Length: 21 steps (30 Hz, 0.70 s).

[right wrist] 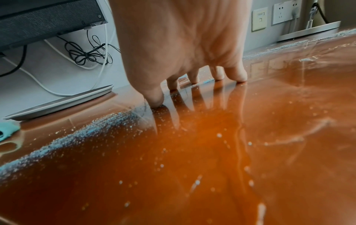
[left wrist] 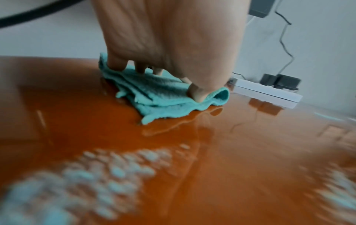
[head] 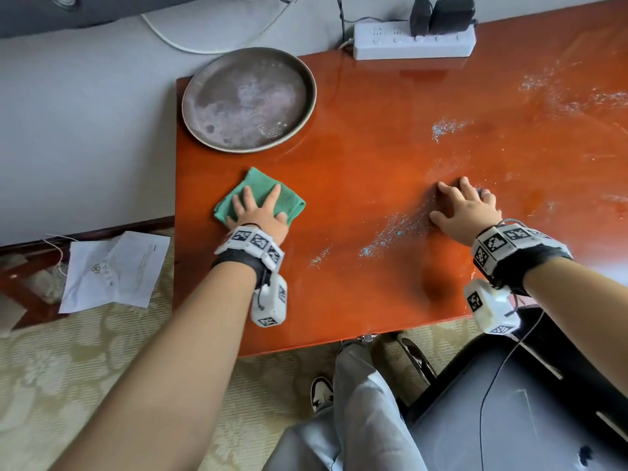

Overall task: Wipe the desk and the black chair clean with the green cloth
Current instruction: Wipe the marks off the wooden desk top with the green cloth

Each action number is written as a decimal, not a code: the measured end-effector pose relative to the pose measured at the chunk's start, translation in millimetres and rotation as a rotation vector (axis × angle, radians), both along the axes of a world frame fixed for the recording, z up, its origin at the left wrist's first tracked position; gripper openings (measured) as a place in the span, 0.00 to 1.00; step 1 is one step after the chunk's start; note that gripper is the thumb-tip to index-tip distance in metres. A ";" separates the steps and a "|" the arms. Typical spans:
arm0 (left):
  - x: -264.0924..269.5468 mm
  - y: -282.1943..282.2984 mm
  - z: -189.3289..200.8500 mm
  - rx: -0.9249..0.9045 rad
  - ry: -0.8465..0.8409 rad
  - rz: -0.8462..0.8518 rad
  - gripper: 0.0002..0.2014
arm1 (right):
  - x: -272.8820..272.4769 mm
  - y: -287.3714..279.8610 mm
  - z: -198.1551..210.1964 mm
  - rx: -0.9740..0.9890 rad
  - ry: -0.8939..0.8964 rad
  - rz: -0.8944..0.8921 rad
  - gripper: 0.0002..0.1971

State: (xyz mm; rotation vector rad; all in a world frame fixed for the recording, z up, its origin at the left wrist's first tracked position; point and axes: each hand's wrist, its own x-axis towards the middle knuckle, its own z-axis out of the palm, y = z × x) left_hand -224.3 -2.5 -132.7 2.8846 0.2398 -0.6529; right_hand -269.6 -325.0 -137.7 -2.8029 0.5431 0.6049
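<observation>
The folded green cloth [head: 287,198] [left wrist: 159,97] lies on the glossy red-brown desk [head: 373,137] near its left edge. My left hand [head: 258,210] [left wrist: 169,50] presses flat on the cloth with spread, straight fingers. My right hand [head: 465,205] [right wrist: 185,50] rests on the desk to the right, fingertips touching the wood and holding nothing. Pale blue-white powder [head: 390,232] [right wrist: 80,137] is scattered between the hands and toward the far right [head: 574,93]. The black chair [head: 530,402] stands at the lower right, partly under the desk.
A round metal tray [head: 249,100] sits at the desk's back left corner. A white power strip [head: 413,42] [left wrist: 269,94] with black adapters lies at the back edge. Papers [head: 112,270] lie on the floor left of the desk. My leg [head: 353,409] stands beside the chair.
</observation>
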 end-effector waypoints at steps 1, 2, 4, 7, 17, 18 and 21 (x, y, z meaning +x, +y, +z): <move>1.5 10.8 1.1 0.006 -0.003 0.023 0.28 | 0.3 0.0 0.0 -0.001 0.001 0.000 0.31; 2.4 19.3 2.1 0.012 -0.008 0.034 0.28 | 0.6 -0.1 -0.1 -0.002 0.003 -0.001 0.31; 3.7 27.5 3.7 0.020 -0.011 0.031 0.28 | 0.4 0.1 -0.7 -0.003 0.006 -0.008 0.31; 4.5 21.9 5.5 0.034 -0.009 0.032 0.29 | 0.2 1.6 -1.4 -0.009 0.002 -0.017 0.31; -1.0 -46.4 5.6 0.096 0.032 -0.121 0.29 | 1.0 3.3 -1.0 -0.018 -0.007 -0.021 0.32; -2.3 -51.5 5.3 0.098 0.038 -0.124 0.29 | 0.8 3.2 -1.3 -0.017 -0.009 -0.021 0.32; -5.6 -55.0 4.9 0.096 0.053 -0.090 0.29 | 0.3 2.5 -1.0 -0.014 -0.001 -0.017 0.32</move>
